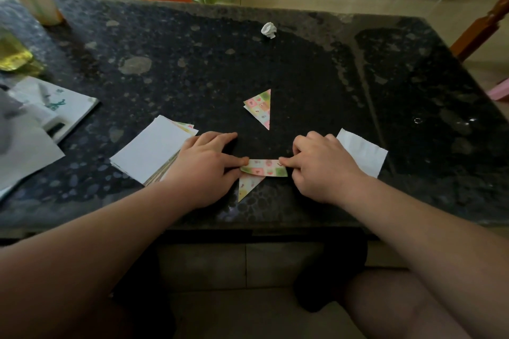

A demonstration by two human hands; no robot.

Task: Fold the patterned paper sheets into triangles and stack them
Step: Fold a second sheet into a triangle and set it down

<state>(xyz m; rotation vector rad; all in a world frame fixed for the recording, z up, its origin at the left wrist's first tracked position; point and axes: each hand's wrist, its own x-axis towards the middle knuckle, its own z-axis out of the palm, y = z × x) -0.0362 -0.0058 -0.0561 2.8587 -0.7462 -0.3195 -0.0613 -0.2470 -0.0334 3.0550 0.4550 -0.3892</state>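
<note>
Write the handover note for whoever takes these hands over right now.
Left hand pinches the left end of the partly folded patterned sheet; right hand pinches its right end.
Done: one folded triangle lies alone farther back.
Left: finish this fold, set it on that triangle, then work through the stack of unfolded sheets by the left hand. A single white sheet lies beside the right hand.

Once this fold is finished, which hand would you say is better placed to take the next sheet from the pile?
Probably the left hand: the pile of sheets lies right beside it, on its outer side. The right hand pinches the opposite end of the patterned sheet, farther from the pile.
</note>
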